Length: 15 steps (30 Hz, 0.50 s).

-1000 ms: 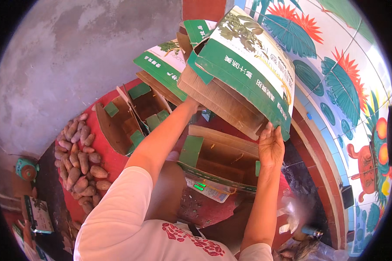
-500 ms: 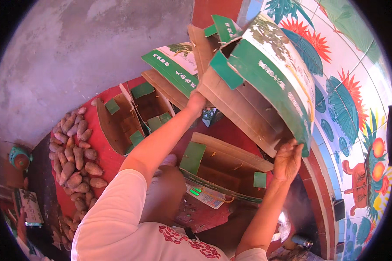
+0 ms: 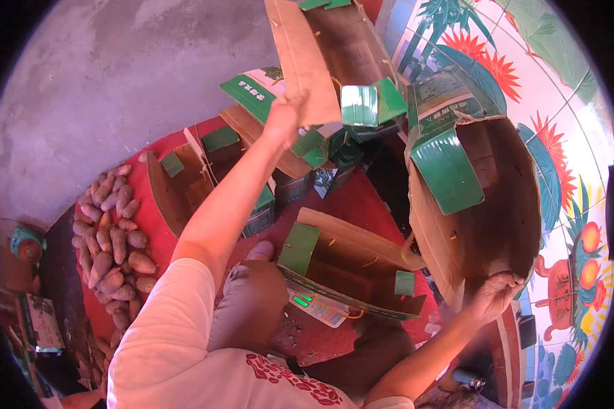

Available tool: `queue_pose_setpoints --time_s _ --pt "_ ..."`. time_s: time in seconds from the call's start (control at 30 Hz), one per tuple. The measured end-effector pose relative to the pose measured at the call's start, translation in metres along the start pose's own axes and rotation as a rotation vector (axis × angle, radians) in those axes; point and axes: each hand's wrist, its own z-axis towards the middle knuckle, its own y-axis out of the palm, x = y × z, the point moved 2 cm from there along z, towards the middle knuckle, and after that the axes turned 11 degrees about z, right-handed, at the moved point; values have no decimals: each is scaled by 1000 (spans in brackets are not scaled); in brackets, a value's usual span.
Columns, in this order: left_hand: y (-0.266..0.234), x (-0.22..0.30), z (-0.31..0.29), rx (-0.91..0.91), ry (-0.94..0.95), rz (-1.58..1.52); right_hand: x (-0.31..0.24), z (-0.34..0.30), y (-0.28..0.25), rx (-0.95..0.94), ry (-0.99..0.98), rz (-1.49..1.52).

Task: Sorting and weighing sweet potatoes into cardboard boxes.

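Two cardboard boxes are up in the air: right hand [image 3: 492,297] grips the bottom edge of the open box [image 3: 481,204] (green flaps, mouth facing the camera), left hand [image 3: 284,117] pinches the flap of another box [image 3: 324,51] higher up, above the sweet potatoes [image 3: 109,235] on the red mat [image 3: 361,204].

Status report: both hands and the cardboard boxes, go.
Left hand gripping flap of raised box. Right hand holding lower edge of open box, tipped on its side. Open box on scale sits below; sweet potatoes off left.
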Motion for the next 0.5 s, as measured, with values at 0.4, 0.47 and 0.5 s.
queue_pose_setpoints --time_s 0.4,0.47,0.5 --pt "-33 -5 23 144 96 -181 -18 -8 -11 82 -112 -586" --pt "-48 -36 22 255 7 -193 -25 -7 -18 -14 57 -461" --pt "-65 -60 26 208 -107 -108 -27 -5 -24 -113 232 -322"
